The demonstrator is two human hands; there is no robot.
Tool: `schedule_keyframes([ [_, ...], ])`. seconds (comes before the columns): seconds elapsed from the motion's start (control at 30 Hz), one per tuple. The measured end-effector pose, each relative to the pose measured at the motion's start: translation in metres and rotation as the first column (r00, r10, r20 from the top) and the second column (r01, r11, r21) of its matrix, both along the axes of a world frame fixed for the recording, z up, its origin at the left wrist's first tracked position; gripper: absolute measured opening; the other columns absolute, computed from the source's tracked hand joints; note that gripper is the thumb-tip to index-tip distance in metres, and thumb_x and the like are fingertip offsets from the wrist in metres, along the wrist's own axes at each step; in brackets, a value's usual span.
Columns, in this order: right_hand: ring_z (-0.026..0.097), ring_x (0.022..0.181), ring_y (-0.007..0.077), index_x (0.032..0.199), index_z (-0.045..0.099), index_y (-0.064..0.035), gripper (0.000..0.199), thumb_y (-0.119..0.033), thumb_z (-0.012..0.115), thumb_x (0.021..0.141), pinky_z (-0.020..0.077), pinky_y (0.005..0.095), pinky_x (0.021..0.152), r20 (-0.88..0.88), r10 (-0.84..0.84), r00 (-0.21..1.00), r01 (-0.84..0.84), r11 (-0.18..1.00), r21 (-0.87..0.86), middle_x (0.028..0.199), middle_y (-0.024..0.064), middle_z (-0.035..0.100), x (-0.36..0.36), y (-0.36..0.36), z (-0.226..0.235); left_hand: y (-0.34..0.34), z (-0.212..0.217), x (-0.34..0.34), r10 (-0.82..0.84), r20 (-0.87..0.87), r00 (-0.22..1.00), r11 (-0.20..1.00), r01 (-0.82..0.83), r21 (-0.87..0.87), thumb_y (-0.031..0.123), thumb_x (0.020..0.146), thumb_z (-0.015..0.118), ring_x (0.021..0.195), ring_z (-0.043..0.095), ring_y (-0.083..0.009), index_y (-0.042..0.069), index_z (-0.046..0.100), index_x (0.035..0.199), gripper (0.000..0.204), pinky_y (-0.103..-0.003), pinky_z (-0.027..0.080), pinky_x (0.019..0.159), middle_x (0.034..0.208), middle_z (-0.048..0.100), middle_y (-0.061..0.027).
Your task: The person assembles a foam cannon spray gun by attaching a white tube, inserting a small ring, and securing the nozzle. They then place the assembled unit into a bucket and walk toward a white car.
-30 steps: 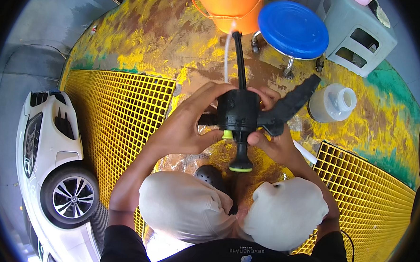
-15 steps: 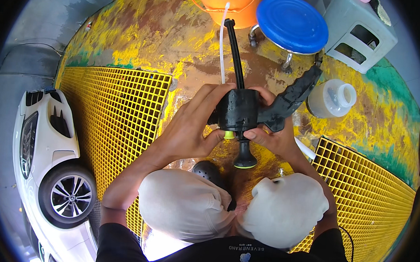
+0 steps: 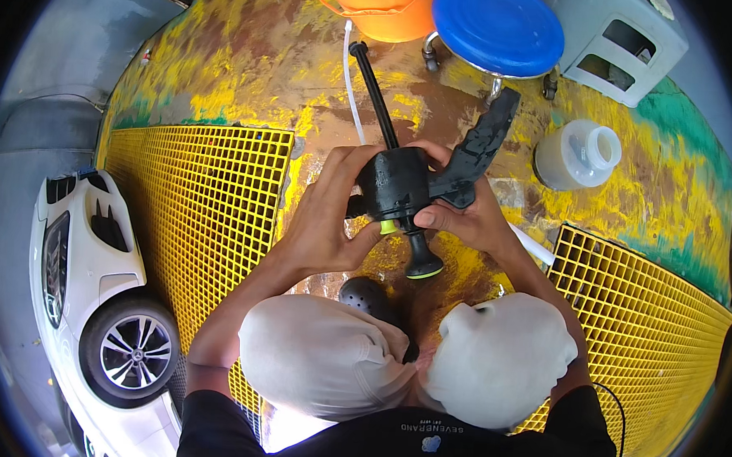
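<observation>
Between both hands I hold the black head of a pump sprayer (image 3: 395, 183), taken off any bottle. My left hand (image 3: 321, 218) wraps its left side, thumb beside a yellow-green button (image 3: 388, 227). Gripping the other side is my right hand (image 3: 476, 222), its thumb near the base of the pump knob (image 3: 423, 265), which points toward me. A ridged black handle (image 3: 488, 140) sticks out to the far right. The black pump cylinder (image 3: 376, 97) and a pale dip tube (image 3: 351, 79) extend away from me. A translucent open-mouthed bottle (image 3: 570, 155) stands apart on the right.
An orange bucket (image 3: 386, 6), a blue round stool (image 3: 499, 29) on casters and a grey plastic step stool (image 3: 620, 47) stand at the back. Yellow floor gratings (image 3: 203, 187) lie on both sides. A white car (image 3: 99, 264) is at the left.
Both hands have shifted slightly left with the sprayer head. It has tilted so its cylinder leans further left and its handle points more upright in the picture.
</observation>
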State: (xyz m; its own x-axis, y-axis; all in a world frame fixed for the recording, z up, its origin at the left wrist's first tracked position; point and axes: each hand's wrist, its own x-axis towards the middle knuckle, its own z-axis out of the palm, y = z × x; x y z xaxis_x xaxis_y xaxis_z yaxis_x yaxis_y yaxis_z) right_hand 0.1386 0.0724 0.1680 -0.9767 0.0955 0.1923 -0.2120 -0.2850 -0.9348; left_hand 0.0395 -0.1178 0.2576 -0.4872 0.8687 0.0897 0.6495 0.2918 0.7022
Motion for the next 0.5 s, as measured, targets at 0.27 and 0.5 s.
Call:
schedule_keyframes([
  [0.27, 0.051, 0.121, 0.0167, 0.149, 0.032, -0.0039, 0.098, -0.035, 0.086, 0.073, 0.0430, 0.0321, 0.099, 0.031, 0.120, 0.992, -0.117, 0.990, -0.080, 0.135, 0.0079, 0.052, 0.002, 0.013, 0.006, 0.008, -0.006, -0.007, -0.103, -0.033, 0.994, 0.993, 0.105, 0.046, 0.006, 0.066, 0.068, 0.123, 0.053, -0.0398, 0.003, 0.036, 0.140, 0.080, -0.040, 0.053, 0.091, 0.144, 0.044, -0.0189],
  [0.5, 0.053, 0.122, 0.0192, 0.152, 0.031, -0.0105, 0.091, -0.029, 0.083, 0.079, 0.0454, 0.0373, 0.099, 0.144, 0.142, 0.979, -0.112, 0.974, -0.199, 0.138, 0.0099, 0.053, 0.032, 0.033, -0.020, 0.006, -0.012, -0.011, -0.160, -0.151, 0.975, 0.985, 0.167, 0.032, 0.008, 0.065, 0.070, 0.120, 0.056, -0.0400, 0.003, 0.039, 0.138, 0.079, -0.041, 0.053, 0.091, 0.142, 0.048, -0.0193],
])
